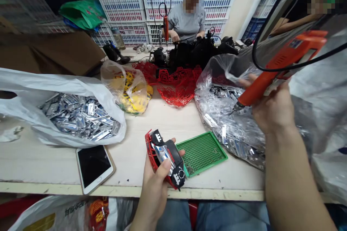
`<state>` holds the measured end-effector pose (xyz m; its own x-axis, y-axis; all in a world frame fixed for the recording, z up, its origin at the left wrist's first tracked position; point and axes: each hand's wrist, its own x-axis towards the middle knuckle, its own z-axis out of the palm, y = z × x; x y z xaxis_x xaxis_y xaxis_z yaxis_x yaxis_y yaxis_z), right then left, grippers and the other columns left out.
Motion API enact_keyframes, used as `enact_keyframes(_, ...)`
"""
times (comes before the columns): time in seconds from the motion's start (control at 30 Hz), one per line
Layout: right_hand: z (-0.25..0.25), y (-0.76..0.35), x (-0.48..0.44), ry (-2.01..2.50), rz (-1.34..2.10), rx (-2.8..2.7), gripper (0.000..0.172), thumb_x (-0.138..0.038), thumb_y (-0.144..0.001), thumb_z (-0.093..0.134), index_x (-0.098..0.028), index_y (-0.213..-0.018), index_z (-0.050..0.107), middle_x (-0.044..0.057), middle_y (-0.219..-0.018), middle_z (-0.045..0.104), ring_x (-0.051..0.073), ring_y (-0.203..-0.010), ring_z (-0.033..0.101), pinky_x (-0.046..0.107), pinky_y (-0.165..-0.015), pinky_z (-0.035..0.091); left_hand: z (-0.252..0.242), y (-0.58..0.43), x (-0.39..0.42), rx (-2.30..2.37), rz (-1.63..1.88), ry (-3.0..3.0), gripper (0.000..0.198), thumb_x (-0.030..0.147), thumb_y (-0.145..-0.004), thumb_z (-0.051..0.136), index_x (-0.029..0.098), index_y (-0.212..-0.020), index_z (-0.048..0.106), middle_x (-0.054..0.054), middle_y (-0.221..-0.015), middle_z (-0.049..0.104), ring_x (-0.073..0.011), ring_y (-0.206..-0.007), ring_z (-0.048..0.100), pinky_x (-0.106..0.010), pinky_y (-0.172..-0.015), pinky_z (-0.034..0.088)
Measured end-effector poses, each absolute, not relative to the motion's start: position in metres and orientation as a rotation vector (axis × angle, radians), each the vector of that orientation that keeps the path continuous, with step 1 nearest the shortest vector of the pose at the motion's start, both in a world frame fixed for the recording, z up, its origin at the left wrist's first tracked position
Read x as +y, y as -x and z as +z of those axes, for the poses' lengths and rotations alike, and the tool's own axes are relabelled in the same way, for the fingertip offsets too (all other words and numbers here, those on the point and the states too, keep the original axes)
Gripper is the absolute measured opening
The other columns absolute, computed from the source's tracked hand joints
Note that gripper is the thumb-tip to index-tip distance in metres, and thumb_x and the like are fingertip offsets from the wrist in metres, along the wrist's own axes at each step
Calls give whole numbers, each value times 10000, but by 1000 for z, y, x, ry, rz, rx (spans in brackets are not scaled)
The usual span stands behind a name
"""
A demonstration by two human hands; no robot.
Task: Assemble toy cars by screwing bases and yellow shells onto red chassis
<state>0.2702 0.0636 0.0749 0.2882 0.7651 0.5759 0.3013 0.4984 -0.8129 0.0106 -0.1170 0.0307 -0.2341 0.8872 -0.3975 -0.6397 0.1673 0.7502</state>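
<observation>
My left hand (158, 173) is closed around a toy car body (169, 157), black and red with a shiny silver strip along its side, held above the front of the table. My right hand (273, 108) grips an orange electric screwdriver (271, 72), raised on the right, its bit pointing down and left over a clear bag of silver parts (214, 115). Just beyond the car body lies a green tray (202, 153) with a grid bottom and small screws in it.
On the left are a white bag of silver parts (81, 117), a phone (94, 168) and a bag of yellow parts (132, 94). Red lattice parts (177, 86) lie mid-table. Across sits a co-worker (187, 18) near a hanging screwdriver (166, 29). A black cable (255, 50) loops beside my screwdriver.
</observation>
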Motion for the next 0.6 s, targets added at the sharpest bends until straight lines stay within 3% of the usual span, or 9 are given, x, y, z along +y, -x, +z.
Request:
enact_keyframes(0.1,90,-268,51,999,864,-1258,640,-859,-765,653,-266,-972,777,117,-954,768,322,-927,752,444,-776,598,28,-9,-117,1115,1478,-322,815,424,-737,876,366,-1441,470,-110,-1469,639,-333,-1095,764,-446,-882,628)
enact_keyframes(0.2,98,-252,14,901,924,-1202,579,-717,-581,913,-299,-957,776,25,-833,735,240,-728,717,387,-674,611,26,-9,-116,1160,1495,-326,823,423,-704,896,364,-1420,494,-94,-1406,674,-326,-1090,764,-441,-893,623)
enact_keyframes(0.27,98,-239,-11,869,903,-1320,498,-552,-636,960,-274,-996,755,-1,-735,701,207,-618,674,357,-584,585,25,-8,-115,1192,1466,-314,838,424,-680,908,330,-1413,512,-90,-1275,742,-310,-1050,773,-399,-859,625)
enact_keyframes(0.37,85,-220,-35,940,1007,-1381,204,-290,-853,804,-245,-1016,690,-11,-693,683,184,-593,659,301,-522,521,23,-8,-114,1240,1440,-314,884,417,-641,919,293,-1418,517,-82,-1131,795,-299,-1017,777,-369,-834,623)
enact_keyframes(0.6,42,-192,-29,731,929,-1047,171,-151,-856,666,-247,-976,591,-102,-562,540,91,-388,479,215,-411,386,6,-4,-109,1389,1407,-347,724,446,-677,882,227,-1308,603,-83,-1131,795,-284,-990,769,-376,-859,609)
